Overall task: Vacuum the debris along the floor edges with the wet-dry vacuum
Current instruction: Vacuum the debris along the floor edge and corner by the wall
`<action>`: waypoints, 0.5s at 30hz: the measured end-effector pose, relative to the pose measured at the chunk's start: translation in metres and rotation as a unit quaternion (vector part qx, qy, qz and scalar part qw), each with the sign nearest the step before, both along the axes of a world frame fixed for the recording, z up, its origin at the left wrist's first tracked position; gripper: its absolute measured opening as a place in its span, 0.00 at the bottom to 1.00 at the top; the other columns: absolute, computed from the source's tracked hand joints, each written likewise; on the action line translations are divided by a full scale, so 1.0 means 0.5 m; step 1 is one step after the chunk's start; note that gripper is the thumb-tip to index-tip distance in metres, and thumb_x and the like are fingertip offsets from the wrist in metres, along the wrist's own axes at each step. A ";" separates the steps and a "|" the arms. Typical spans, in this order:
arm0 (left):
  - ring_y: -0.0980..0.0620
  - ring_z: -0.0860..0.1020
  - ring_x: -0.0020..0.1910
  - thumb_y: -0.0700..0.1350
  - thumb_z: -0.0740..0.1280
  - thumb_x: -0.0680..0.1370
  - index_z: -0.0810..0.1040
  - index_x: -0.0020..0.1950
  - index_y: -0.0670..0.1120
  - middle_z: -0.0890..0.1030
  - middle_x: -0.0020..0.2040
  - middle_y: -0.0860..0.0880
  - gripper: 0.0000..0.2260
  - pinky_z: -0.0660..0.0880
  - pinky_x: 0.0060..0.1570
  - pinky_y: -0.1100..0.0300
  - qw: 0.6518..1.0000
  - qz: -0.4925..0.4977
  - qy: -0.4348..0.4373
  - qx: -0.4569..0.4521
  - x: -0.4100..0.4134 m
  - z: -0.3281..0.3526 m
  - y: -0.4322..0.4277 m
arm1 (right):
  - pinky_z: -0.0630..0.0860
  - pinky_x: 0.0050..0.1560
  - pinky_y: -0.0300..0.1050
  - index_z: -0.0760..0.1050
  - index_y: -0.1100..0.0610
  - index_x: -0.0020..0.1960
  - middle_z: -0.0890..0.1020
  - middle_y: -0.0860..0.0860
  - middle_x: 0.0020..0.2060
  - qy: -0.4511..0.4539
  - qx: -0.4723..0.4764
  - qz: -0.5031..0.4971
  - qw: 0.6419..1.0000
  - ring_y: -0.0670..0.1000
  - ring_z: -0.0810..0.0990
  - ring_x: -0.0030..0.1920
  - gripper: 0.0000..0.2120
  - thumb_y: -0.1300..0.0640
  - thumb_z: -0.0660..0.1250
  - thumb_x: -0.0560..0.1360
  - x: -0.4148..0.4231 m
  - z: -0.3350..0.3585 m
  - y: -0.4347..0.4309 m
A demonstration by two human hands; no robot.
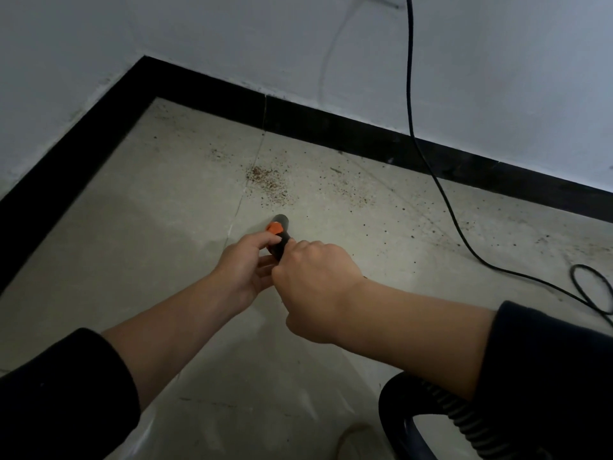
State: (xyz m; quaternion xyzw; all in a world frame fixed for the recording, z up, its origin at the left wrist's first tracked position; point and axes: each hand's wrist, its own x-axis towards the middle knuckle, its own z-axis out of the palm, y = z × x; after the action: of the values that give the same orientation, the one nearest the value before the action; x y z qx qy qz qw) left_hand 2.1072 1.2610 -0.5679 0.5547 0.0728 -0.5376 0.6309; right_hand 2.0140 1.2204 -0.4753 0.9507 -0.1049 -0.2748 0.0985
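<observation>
The vacuum nozzle [280, 231] is a black tube with an orange slider, pointing away from me toward a patch of brown debris [269, 185] on the grey floor. My left hand [247, 263] holds the tube from the left, thumb next to the orange part. My right hand [313, 283] grips the tube from the right and hides its rear end. The ribbed black hose [464, 416] curves out from under my right forearm at the lower right. More specks lie scattered along the black baseboard [348, 131].
A black power cord [411, 104] hangs down the white wall and runs across the floor to a loop at the right edge. The room corner lies at the upper left. A dark curved object sits beside the hose at the bottom right.
</observation>
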 end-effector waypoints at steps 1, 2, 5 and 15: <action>0.51 0.76 0.28 0.40 0.64 0.78 0.77 0.57 0.40 0.78 0.39 0.43 0.09 0.71 0.21 0.66 1.000 0.003 -0.002 0.002 0.005 -0.001 0.001 | 0.78 0.51 0.56 0.68 0.60 0.67 0.71 0.61 0.61 -0.002 0.002 0.001 1.000 0.60 0.75 0.54 0.21 0.56 0.62 0.75 0.004 -0.001 0.001; 0.50 0.76 0.29 0.40 0.64 0.78 0.76 0.57 0.40 0.78 0.39 0.43 0.09 0.71 0.21 0.66 1.000 0.006 -0.003 0.004 0.009 -0.002 0.002 | 0.78 0.52 0.56 0.67 0.60 0.68 0.70 0.62 0.63 -0.004 0.002 0.001 1.000 0.60 0.75 0.55 0.22 0.56 0.62 0.75 0.008 -0.001 0.001; 0.52 0.76 0.26 0.40 0.64 0.78 0.76 0.55 0.40 0.78 0.37 0.43 0.08 0.70 0.21 0.66 1.000 0.018 -0.009 0.003 0.020 -0.004 0.003 | 0.77 0.53 0.56 0.65 0.61 0.69 0.69 0.62 0.64 -0.010 0.001 0.001 1.000 0.61 0.74 0.56 0.23 0.57 0.62 0.75 0.019 -0.005 0.000; 0.53 0.79 0.27 0.41 0.65 0.77 0.77 0.61 0.40 0.80 0.42 0.42 0.13 0.72 0.23 0.64 0.999 0.042 -0.022 0.001 0.053 -0.020 -0.002 | 0.76 0.54 0.56 0.59 0.64 0.73 0.66 0.62 0.67 -0.028 -0.007 0.002 1.000 0.60 0.72 0.58 0.28 0.56 0.61 0.76 0.043 -0.020 -0.008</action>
State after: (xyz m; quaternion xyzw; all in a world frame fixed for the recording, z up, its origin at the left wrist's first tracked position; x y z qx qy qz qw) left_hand 2.1337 1.2602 -0.5778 0.5635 0.0823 -0.4981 0.6539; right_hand 2.0355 1.2164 -0.4855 0.9575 -0.1079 -0.2470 0.1030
